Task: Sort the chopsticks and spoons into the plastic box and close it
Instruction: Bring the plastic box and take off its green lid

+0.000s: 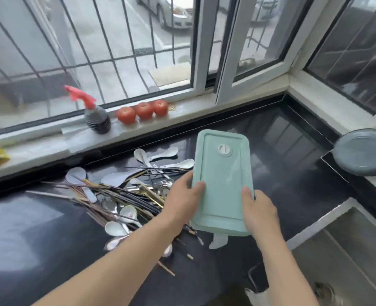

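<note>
A pale green plastic box (222,173) with its lid on is lifted above the black counter, tilted toward me. My left hand (180,202) grips its left edge, thumb on the lid. My right hand (260,213) grips its near right corner, thumb on top. To the left lies a tangled pile of dark and wooden chopsticks (125,199) mixed with white ceramic spoons (116,228) and metal cutlery (160,186). More white spoons (167,153) lie behind the pile. One white spoon (219,241) shows just under the box's near end.
On the windowsill stand a spray bottle with a red trigger (94,115) and three tomatoes (143,111). A grey plate (363,155) rests at the right on a white ledge. A steel sink (348,257) lies at lower right. The black counter (293,162) stretches right of the box.
</note>
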Demonstrator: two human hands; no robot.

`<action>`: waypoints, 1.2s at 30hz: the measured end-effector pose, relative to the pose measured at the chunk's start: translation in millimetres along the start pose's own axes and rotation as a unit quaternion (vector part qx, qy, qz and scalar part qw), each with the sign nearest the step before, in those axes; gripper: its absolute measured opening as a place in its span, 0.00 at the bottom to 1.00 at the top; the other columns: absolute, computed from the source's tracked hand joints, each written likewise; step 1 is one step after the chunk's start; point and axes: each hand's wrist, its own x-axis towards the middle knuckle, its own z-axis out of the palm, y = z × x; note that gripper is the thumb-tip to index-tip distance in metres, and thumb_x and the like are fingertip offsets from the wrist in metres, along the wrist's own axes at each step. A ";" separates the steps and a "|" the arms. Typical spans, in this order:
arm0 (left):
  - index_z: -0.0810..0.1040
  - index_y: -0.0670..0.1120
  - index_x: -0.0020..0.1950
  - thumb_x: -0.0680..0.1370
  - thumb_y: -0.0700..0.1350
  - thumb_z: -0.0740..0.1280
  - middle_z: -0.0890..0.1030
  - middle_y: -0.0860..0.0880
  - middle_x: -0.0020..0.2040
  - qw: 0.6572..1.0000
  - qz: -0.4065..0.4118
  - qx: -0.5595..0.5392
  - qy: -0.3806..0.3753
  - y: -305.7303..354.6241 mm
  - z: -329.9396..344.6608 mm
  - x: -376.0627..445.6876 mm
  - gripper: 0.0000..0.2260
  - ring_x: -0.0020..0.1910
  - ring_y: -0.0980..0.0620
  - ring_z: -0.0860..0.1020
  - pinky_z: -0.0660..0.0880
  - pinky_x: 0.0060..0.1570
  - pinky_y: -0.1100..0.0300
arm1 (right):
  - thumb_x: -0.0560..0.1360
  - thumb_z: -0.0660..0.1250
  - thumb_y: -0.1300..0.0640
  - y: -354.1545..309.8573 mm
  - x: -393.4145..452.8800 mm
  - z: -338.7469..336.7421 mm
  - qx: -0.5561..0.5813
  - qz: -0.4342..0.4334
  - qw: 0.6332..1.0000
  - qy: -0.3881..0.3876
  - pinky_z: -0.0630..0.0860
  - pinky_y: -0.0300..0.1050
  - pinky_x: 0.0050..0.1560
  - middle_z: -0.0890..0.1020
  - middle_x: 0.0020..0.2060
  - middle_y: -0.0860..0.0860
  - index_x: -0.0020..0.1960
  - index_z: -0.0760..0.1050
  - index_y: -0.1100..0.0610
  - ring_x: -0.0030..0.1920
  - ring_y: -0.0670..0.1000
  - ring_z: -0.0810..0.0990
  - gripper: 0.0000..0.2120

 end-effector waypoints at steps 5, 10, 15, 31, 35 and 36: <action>0.82 0.61 0.62 0.82 0.43 0.65 0.86 0.59 0.54 0.994 0.045 0.023 0.093 -55.0 -183.0 -118.0 0.15 0.54 0.56 0.84 0.80 0.57 0.51 | 0.79 0.60 0.41 -73.1 -127.2 110.6 0.019 -0.129 0.986 -0.105 0.75 0.52 0.46 0.80 0.44 0.47 0.49 0.74 0.51 0.46 0.52 0.78 0.14; 0.79 0.55 0.59 0.77 0.44 0.72 0.86 0.53 0.53 0.949 -0.067 -0.042 0.304 -163.6 -345.9 -246.7 0.12 0.53 0.50 0.85 0.80 0.57 0.42 | 0.80 0.61 0.49 -126.9 -259.7 281.1 0.007 -0.235 0.933 -0.273 0.74 0.50 0.58 0.82 0.57 0.47 0.64 0.73 0.47 0.58 0.53 0.79 0.13; 0.73 0.40 0.54 0.81 0.34 0.67 0.83 0.38 0.53 0.834 -0.161 -0.264 0.457 -243.4 -370.4 -316.8 0.05 0.48 0.42 0.83 0.81 0.42 0.46 | 0.82 0.61 0.53 -139.7 -317.1 362.8 -0.117 -0.318 0.856 -0.392 0.74 0.49 0.62 0.79 0.64 0.47 0.71 0.70 0.47 0.62 0.51 0.77 0.18; 0.78 0.47 0.43 0.82 0.49 0.64 0.82 0.52 0.39 0.827 -0.272 0.090 0.484 -267.2 -387.3 -402.3 0.09 0.38 0.53 0.77 0.71 0.39 0.53 | 0.81 0.62 0.52 -111.4 -291.3 341.3 -0.149 -0.345 0.894 -0.243 0.70 0.47 0.56 0.72 0.58 0.48 0.69 0.72 0.52 0.57 0.50 0.74 0.18; 0.73 0.54 0.60 0.82 0.50 0.65 0.80 0.53 0.54 0.859 -0.222 0.071 0.456 -280.0 -389.6 -379.9 0.07 0.51 0.51 0.79 0.73 0.46 0.53 | 0.80 0.64 0.54 -103.1 -308.3 344.3 -0.155 -0.344 0.888 -0.263 0.64 0.42 0.47 0.70 0.52 0.47 0.65 0.73 0.53 0.48 0.47 0.70 0.14; 0.73 0.53 0.60 0.82 0.49 0.66 0.80 0.52 0.54 0.855 -0.216 0.060 0.468 -281.5 -388.7 -374.0 0.08 0.52 0.50 0.79 0.73 0.47 0.52 | 0.80 0.65 0.54 -104.3 -309.5 344.4 -0.157 -0.344 0.888 -0.263 0.64 0.42 0.47 0.70 0.50 0.46 0.64 0.73 0.53 0.48 0.47 0.71 0.13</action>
